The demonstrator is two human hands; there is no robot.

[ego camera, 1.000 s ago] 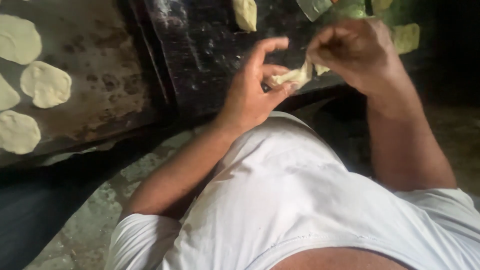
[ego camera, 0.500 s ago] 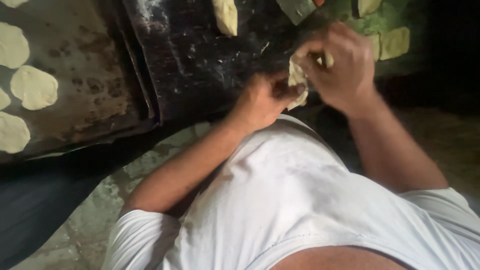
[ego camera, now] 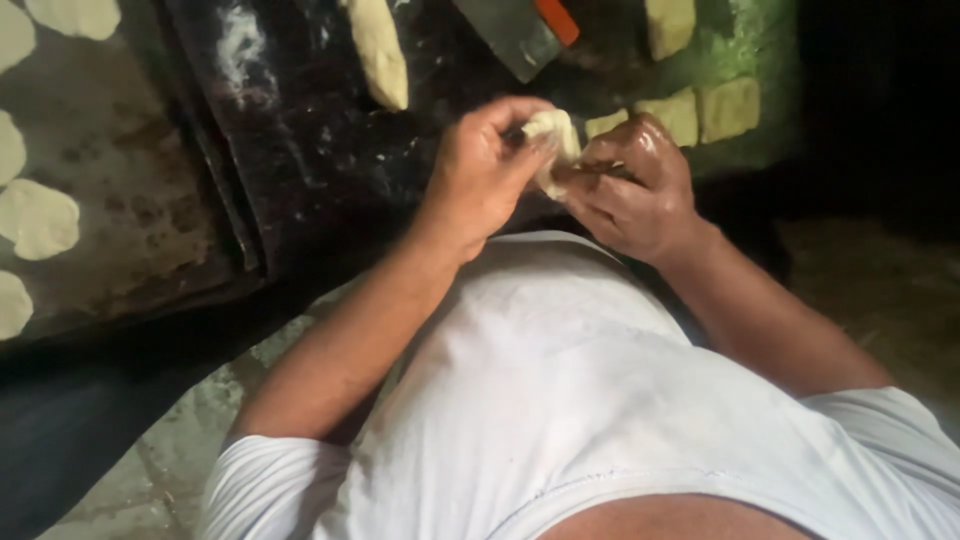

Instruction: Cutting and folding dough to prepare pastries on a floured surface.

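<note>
A pale lump of dough (ego camera: 553, 135) is pinched between both hands above the near edge of a dark floured worktop (ego camera: 300, 130). My left hand (ego camera: 482, 172) curls around its left side, fingertips on top. My right hand (ego camera: 630, 190) presses against its right side, fingers folded over it. Both hands hover just in front of my white shirt.
A long dough roll (ego camera: 380, 50) lies on the worktop. Cut dough squares (ego camera: 728, 106) sit on a green surface at the right. A scraper with an orange handle (ego camera: 530, 30) lies at the top. A worn tray (ego camera: 110, 200) at left holds several flattened dough discs (ego camera: 38, 218).
Both hands have drawn closer together and nearer my body, closing around the dough piece. The view has shifted slightly, so the tray sits further left.
</note>
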